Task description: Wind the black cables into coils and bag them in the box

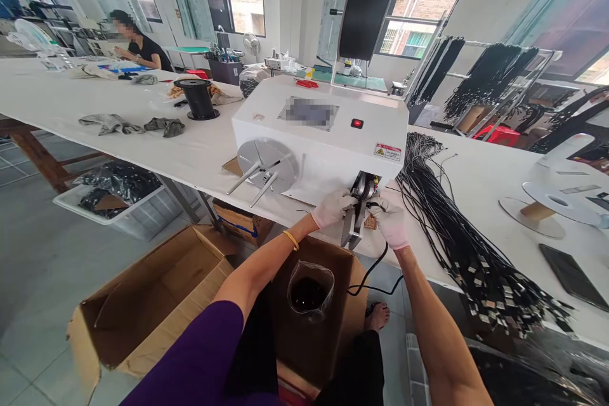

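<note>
Both hands wear white gloves and work at the front opening of a white machine. My left hand is closed, its fingertips at the left side of the grey metal guide; what they pinch is hidden. My right hand is closed around a black cable at the guide's right side. The cable hangs below that hand in a loose loop. Inside the opening sits a dark round wheel part, partly covered by my fingers.
Black cables with connectors lie in a bundle to the right, near a phone and a clear spool. A large black reel stands above the machine. Cardboard boxes sit below. A person sits far left.
</note>
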Demonstrator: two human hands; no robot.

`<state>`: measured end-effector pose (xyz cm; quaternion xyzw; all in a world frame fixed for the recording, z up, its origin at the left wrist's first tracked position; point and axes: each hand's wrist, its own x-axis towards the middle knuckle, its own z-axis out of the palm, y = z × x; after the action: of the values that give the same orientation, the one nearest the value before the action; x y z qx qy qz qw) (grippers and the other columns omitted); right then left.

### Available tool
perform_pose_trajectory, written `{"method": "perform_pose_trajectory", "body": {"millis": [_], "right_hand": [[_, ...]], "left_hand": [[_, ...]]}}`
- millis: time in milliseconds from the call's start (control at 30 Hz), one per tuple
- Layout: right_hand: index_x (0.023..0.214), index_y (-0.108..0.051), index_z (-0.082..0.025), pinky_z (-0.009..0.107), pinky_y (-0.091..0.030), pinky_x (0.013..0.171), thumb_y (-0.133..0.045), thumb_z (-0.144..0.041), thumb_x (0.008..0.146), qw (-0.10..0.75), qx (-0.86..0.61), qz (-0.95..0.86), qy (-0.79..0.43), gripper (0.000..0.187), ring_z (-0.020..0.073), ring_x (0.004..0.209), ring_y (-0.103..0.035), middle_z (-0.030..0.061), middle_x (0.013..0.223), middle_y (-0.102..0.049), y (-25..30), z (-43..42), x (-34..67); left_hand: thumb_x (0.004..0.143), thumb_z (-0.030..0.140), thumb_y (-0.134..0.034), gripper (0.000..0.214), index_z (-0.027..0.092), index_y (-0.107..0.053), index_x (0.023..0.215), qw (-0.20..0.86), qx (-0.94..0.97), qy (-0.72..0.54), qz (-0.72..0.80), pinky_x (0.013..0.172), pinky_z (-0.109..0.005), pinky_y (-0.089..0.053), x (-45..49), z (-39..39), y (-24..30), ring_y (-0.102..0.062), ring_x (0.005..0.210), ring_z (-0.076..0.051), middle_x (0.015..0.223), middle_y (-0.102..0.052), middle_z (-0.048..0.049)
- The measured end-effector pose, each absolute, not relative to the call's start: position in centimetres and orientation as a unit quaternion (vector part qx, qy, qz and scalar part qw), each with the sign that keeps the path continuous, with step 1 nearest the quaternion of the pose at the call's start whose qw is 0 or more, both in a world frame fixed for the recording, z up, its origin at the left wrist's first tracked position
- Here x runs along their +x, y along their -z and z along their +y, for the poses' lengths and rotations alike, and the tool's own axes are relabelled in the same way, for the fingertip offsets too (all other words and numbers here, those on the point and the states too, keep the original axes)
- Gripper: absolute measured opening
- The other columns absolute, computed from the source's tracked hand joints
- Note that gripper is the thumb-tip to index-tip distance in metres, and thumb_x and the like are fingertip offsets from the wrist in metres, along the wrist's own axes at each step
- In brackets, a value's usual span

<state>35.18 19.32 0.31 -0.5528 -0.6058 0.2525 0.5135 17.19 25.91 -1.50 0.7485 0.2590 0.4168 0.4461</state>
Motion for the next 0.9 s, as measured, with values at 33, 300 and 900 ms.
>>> {"method": "perform_pose_trajectory", "body": {"millis": [33,300,900], "right_hand": [[0.079,-0.066,-0.019,0.030,-0.046,0.071,-0.056,-0.036,0.071,0.522,-0.552,-0.599,-0.253,0.022,0.0179,0.076,-0.058,0.0028,0.079,-0.066,-0.1,19.4,35.1],[0.078,-0.061,-0.018,0.026,-0.040,0.050,-0.063,-0.041,0.066,0.556,-0.544,-0.524,-0.347,0.026,0.0112,0.051,-0.045,-0.0043,0.055,-0.052,-0.7,18.3,33.8],[0.094,-0.070,-0.020,0.031,-0.050,0.070,-0.065,-0.031,0.070,0.457,-0.500,-0.603,-0.420,0.027,0.0194,0.081,-0.062,0.0036,0.090,-0.070,-3.1,4.7,26.7]], "left_hand": [[0.069,0.004,-0.052,0.021,0.019,-0.065,0.076,0.405,0.775,-0.411,0.259,0.078,-0.027,-0.037,17.2,25.9,1.5,-0.045,0.084,-0.017,0.087,-0.051,-0.0038],[0.081,0.014,-0.047,0.020,0.017,-0.066,0.087,0.330,0.798,-0.436,0.253,0.078,-0.027,-0.039,16.9,25.1,1.1,-0.046,0.081,-0.015,0.087,-0.053,-0.0046],[0.077,0.057,-0.061,0.048,0.012,-0.065,0.092,0.796,0.509,-0.290,0.150,0.079,-0.032,-0.047,7.6,9.3,0.7,-0.061,0.079,-0.017,0.083,-0.066,-0.0100]]}}
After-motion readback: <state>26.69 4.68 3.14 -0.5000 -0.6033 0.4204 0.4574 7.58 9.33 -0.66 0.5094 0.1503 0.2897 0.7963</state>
